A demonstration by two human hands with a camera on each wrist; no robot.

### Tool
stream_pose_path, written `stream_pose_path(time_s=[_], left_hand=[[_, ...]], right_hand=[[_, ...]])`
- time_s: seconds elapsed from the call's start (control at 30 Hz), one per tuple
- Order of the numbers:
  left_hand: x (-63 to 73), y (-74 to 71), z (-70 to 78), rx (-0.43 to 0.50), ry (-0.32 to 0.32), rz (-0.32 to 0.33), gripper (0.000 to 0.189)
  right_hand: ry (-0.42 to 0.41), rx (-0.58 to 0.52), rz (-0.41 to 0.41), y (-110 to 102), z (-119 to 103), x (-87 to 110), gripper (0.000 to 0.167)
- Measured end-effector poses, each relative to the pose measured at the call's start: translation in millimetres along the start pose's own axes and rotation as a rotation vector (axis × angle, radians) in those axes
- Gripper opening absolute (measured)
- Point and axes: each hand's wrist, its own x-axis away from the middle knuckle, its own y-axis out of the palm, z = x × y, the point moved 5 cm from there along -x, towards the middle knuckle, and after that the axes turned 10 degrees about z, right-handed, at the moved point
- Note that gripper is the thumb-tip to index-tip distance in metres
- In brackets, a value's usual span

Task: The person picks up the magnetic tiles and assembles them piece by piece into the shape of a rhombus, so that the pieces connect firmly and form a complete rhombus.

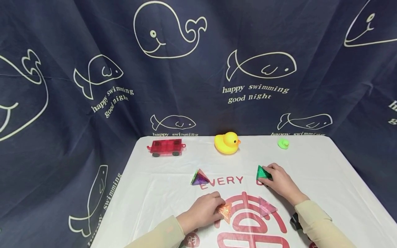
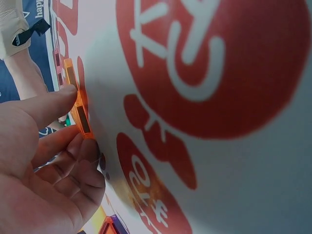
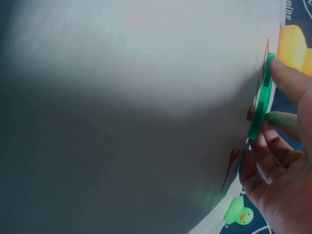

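Note:
My left hand pinches an orange see-through triangular magnetic tile between thumb and fingers, low over the table's printed lettering. In the left wrist view the orange tile appears edge-on, dark magnets showing inside it. Farther forward and to the right, my right hand grips a green triangular magnetic tile. Its thumb and fingertip press opposite ends of the green tile in the right wrist view. A pink triangular tile lies flat between the two forearms. Beyond the left hand stands a small pyramid of coloured triangular tiles.
Along the back of the white table are a red wheeled toy car base, a big yellow duck and a small green duck. A dark blue curtain with fish drawings hangs behind and at both sides.

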Motion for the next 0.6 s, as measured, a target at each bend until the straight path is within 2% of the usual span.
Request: stream_pose_path(time_s=[0.17, 0.6], left_hand=[[0.9, -0.1, -0.8, 0.017, -0.028, 0.001, 0.036], [2.3, -1.9, -2.1, 0.056, -0.033, 0.028, 0.033]], right_hand=[[0.004, 0.0, -0.013, 1.5, 0.2, -1.4, 0.058], [0.06, -0.007, -0.044, -2.1, -5.1, -1.6, 0.062]])
